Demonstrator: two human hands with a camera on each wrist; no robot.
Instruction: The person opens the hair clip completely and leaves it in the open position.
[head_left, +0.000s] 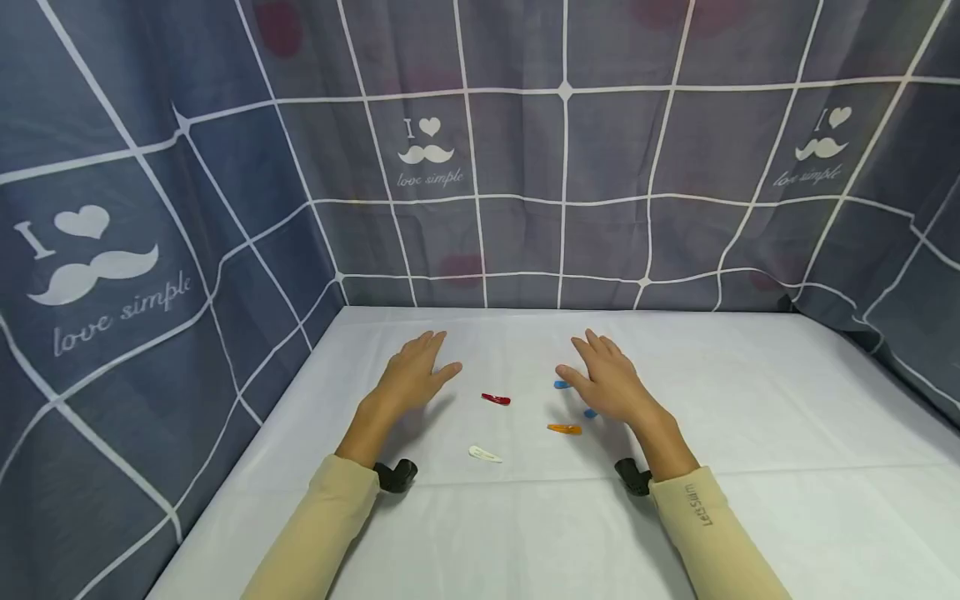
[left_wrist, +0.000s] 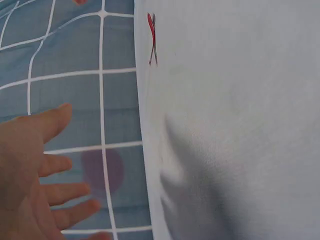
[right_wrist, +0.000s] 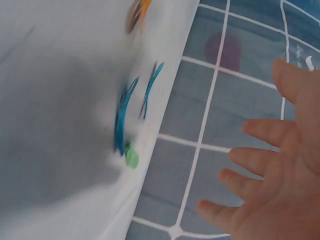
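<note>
Several snap hair clips lie scattered on a white cloth. Between the hands, in the head view, are a red clip (head_left: 496, 399), a white clip (head_left: 484, 454) and an orange clip (head_left: 564, 429). Two blue clips, one far (head_left: 562, 384) and one near (head_left: 590, 413), are partly covered by my right hand (head_left: 611, 385). The right wrist view adds a green clip (right_wrist: 131, 156) beside a blue clip (right_wrist: 120, 120). My left hand (head_left: 408, 377) hovers left of the red clip, fingers spread. Both hands hold nothing and appear raised above the cloth.
The white cloth (head_left: 712, 392) covers the table. A dark checked curtain (head_left: 517, 237) hangs along its back edge and both sides. A black wrist device sits under the left wrist (head_left: 396, 476) and another under the right wrist (head_left: 633, 477).
</note>
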